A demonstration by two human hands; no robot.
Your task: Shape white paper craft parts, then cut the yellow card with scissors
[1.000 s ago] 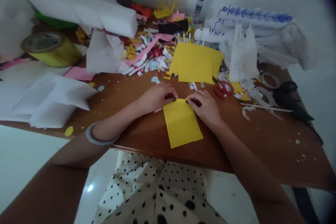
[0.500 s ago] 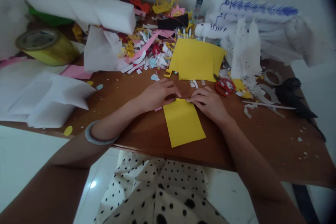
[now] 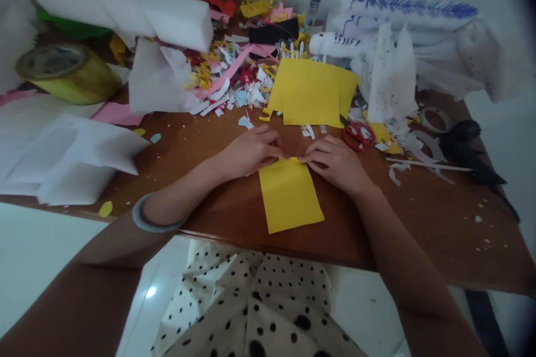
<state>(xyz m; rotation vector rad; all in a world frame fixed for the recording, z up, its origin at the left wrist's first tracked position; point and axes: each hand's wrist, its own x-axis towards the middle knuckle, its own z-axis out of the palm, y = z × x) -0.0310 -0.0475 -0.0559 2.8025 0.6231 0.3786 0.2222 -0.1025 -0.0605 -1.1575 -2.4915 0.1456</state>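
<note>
Pinching far edge of yellow paper (image 3: pixel 290 195) with both your hands: left hand (image 3: pixel 251 150) and right hand (image 3: pixel 335 160), fingertips nearly meeting. Paper flat on brown table (image 3: pixel 419 217), near front edge. Red scissors (image 3: pixel 358 135) just beside right hand. Bigger yellow sheet (image 3: pixel 310 92) behind.

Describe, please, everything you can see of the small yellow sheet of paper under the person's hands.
The small yellow sheet is a plain, bright yellow rectangle that looks like thin craft paper. It lies flat on the brown wooden table, slightly skewed, its near edge close to the table's front edge. At its far edge the left hand and the right hand meet, fingertips pressing or pinching that edge; whether it is being folded there cannot be told. Nothing else touches it. A larger yellow sheet lies farther back.
</note>
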